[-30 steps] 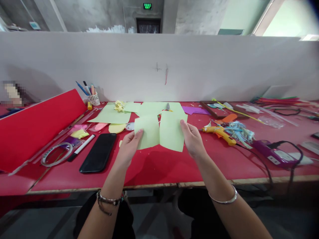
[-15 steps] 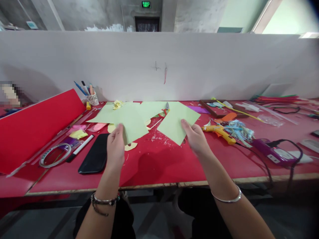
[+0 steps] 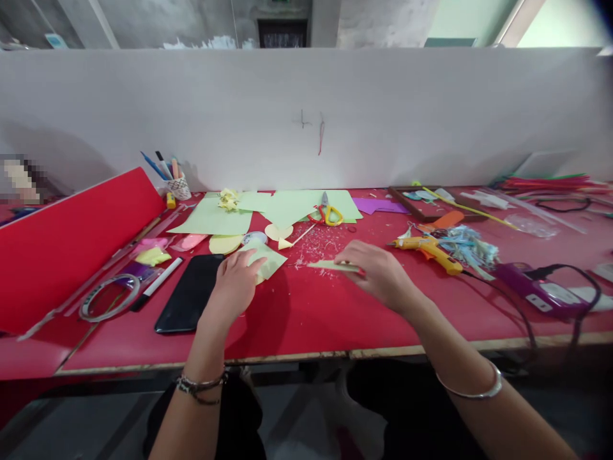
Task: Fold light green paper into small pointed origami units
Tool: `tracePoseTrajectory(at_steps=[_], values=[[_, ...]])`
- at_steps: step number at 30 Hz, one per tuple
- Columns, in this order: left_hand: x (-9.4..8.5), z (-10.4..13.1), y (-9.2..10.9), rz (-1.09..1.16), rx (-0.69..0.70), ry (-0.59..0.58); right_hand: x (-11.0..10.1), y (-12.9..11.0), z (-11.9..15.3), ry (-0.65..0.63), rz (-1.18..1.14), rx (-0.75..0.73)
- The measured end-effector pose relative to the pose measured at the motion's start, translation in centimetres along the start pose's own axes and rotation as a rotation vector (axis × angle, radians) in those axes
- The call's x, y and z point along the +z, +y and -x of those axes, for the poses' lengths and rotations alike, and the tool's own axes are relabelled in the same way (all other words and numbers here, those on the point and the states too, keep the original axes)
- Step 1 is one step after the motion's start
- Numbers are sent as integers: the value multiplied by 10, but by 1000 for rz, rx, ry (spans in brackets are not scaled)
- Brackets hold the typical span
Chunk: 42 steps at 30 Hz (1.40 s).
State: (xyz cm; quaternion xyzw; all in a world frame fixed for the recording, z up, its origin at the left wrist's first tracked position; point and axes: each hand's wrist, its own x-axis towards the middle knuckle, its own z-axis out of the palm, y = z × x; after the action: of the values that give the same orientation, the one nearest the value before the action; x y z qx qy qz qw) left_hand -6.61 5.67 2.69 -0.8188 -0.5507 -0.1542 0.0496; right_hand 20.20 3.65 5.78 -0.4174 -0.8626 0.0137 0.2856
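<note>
My left hand (image 3: 237, 281) rests at a light green paper piece (image 3: 269, 262) that lies near the table's middle, its fingers stretched out and apart. In my right hand (image 3: 376, 271) is a second green paper piece (image 3: 330, 265), pinched and seen nearly edge-on just above the table. Yellow-handled scissors (image 3: 331, 215) lie on larger green sheets (image 3: 292, 204) behind the hands. Pale yellow round pieces (image 3: 226, 243) and white shreds (image 3: 316, 246) lie between the sheets and my hands. A black phone (image 3: 186, 297) is beside my left hand.
On the right are a yellow glue gun (image 3: 428, 251), a tinsel bundle (image 3: 472, 246) and a purple power strip (image 3: 539, 291) with a cable. A pen cup (image 3: 178, 186), a tape ring (image 3: 109, 299) and a red board (image 3: 71, 243) stand or lie left. A white partition (image 3: 239, 121) rises behind.
The left paper piece has come down to the table, and the left fingers have spread. My right hand has lowered its piece and turned it from face-on to nearly edge-on.
</note>
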Motion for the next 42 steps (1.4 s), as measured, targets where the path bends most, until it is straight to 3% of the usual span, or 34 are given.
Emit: tracePoseTrajectory(at_steps=[3, 7, 13, 18, 20, 23, 25, 32, 37, 40, 42], values=[[-1, 2, 4, 88, 48, -61, 7, 2, 12, -202, 151, -89], [-6, 2, 25, 229, 154, -125, 14, 4, 36, -294, 192, -115], [3, 14, 56, 304, 386, -298, 13, 2, 62, -384, 37, -61], [15, 23, 57, 255, 479, -363, 7, 3, 65, -490, -157, -53], [17, 21, 55, 234, 433, -314, 8, 7, 64, -458, -155, -81], [18, 16, 52, 244, 338, -188, 14, 14, 63, -292, -57, -77], [19, 13, 52, 276, 347, -152, 19, 17, 62, -228, -27, -85], [28, 17, 53, 262, 404, -272, 17, 20, 50, -429, -301, -44], [28, 16, 57, 285, 423, -304, 12, 17, 42, -513, -349, -14], [23, 14, 58, 379, 375, -299, 12, 12, 37, -440, -453, 60], [18, 15, 56, 507, 304, -271, 13, 9, 34, -301, -591, 229]])
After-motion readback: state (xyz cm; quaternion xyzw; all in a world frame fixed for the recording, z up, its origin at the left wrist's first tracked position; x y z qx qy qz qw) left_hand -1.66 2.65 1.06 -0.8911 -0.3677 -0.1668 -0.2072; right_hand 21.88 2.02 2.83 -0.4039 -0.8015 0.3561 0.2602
